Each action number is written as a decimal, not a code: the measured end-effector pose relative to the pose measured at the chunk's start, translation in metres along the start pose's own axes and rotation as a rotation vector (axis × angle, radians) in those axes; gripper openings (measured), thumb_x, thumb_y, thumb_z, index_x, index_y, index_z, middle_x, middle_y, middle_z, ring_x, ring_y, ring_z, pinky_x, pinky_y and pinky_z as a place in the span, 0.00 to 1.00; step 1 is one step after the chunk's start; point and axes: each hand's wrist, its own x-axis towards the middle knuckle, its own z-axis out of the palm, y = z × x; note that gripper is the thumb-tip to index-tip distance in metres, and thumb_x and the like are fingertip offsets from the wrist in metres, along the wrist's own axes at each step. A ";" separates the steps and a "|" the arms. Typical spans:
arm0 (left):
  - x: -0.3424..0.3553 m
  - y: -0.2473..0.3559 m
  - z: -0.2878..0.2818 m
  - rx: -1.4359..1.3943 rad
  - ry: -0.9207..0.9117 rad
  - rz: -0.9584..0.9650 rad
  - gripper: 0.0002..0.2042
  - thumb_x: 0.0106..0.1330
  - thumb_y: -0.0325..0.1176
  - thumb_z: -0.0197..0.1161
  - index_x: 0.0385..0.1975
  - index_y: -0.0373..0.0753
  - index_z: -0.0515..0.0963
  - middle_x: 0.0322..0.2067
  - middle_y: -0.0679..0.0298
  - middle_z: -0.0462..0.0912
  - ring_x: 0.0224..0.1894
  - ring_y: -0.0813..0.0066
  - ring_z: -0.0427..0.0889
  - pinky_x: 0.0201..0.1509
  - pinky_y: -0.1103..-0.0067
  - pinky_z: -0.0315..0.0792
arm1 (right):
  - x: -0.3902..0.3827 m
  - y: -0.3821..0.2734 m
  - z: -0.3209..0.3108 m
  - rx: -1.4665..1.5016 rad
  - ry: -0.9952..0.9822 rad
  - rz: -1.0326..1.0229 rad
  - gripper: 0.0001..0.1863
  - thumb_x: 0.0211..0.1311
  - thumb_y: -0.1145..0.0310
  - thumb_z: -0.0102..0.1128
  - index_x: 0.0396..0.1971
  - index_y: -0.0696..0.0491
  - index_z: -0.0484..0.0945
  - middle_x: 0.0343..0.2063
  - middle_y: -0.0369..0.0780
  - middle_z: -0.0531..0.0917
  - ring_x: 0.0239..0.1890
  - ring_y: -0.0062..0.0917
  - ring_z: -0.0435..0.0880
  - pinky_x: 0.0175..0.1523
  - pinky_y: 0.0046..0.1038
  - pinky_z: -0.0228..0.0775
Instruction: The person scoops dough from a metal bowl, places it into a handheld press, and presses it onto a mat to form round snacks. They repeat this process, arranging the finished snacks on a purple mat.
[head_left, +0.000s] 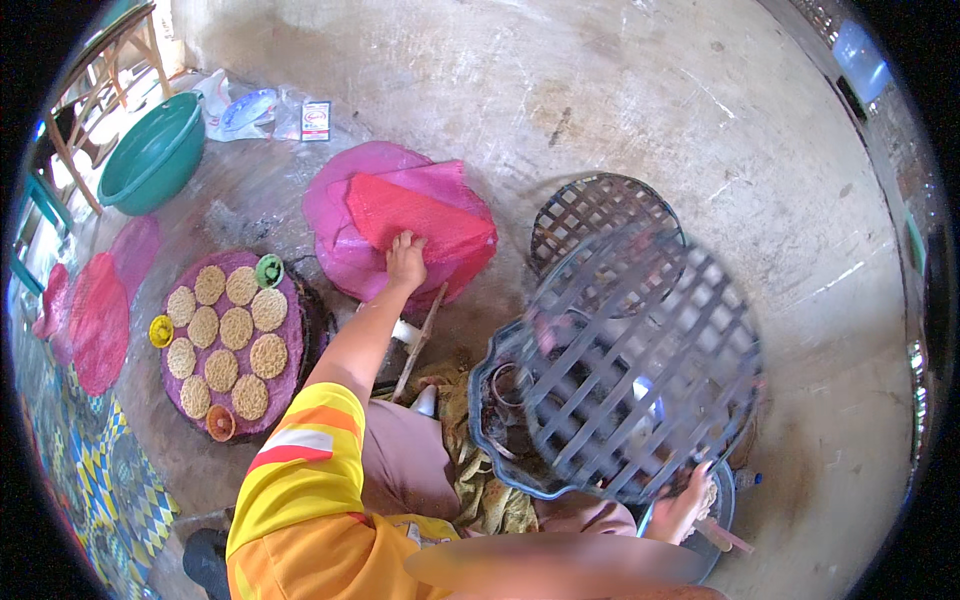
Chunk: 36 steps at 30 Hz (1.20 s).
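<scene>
My left hand (406,262) reaches forward with its fingers bent down onto a folded red mesh sheet (430,215), pinching it near its front edge. This sheet lies over a wider pink mesh sheet (335,205). On the right, my right hand (682,505) grips the near rim of a round black lattice rack (640,375), which is lifted, tilted and slightly blurred. Under that rack, partly hidden, is a dark basin with a wavy rim (483,425). At my left, pale round cakes (236,328) rest on a round purple mesh (288,385) beside green, yellow and orange ring moulds (220,422).
Another round lattice rack (560,215) lies on the floor behind the lifted one. A wooden stick (422,340) leans by my left forearm. A green basin (150,160), a small box (315,120) and loose pink mesh sheets (100,320) are farther left. A patterned mat (105,480) covers the lower left.
</scene>
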 end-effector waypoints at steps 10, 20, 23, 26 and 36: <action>0.014 -0.032 -0.009 -0.053 -0.062 0.081 0.07 0.48 0.31 0.58 0.26 0.48 0.80 0.40 0.64 0.73 0.48 0.68 0.69 0.54 0.68 0.57 | -0.044 0.052 -0.054 0.086 -0.146 0.463 0.16 0.56 0.67 0.51 0.45 0.53 0.67 0.37 0.39 0.75 0.38 0.29 0.75 0.42 0.35 0.71; 0.011 -0.035 -0.016 0.071 -0.049 0.145 0.20 0.47 0.31 0.59 0.44 0.45 0.72 0.48 0.61 0.65 0.55 0.64 0.61 0.57 0.67 0.57 | -0.067 0.047 -0.037 -0.410 -0.087 0.076 0.33 0.51 0.78 0.51 0.58 0.55 0.52 0.52 0.43 0.64 0.52 0.30 0.64 0.55 0.28 0.55; 0.005 -0.025 -0.014 0.060 0.059 0.247 0.21 0.45 0.35 0.62 0.42 0.42 0.72 0.47 0.59 0.67 0.54 0.61 0.61 0.57 0.66 0.56 | -0.066 0.035 -0.041 -0.495 -0.121 -0.180 0.34 0.52 0.82 0.47 0.60 0.53 0.48 0.57 0.43 0.58 0.57 0.30 0.58 0.60 0.30 0.46; 0.006 -0.010 -0.011 0.035 0.156 0.219 0.22 0.45 0.37 0.62 0.43 0.40 0.71 0.48 0.59 0.65 0.55 0.61 0.59 0.58 0.64 0.53 | -0.060 0.027 -0.044 -0.487 -0.123 -0.272 0.34 0.49 0.81 0.49 0.59 0.53 0.51 0.54 0.40 0.61 0.55 0.30 0.61 0.57 0.31 0.52; 0.033 0.013 0.029 0.219 -0.030 0.184 0.22 0.51 0.31 0.54 0.49 0.38 0.65 0.39 0.53 0.72 0.44 0.59 0.73 0.45 0.64 0.67 | -0.059 0.037 -0.047 -0.343 -0.086 -0.221 0.29 0.51 0.80 0.48 0.56 0.52 0.56 0.49 0.42 0.66 0.49 0.28 0.66 0.51 0.28 0.60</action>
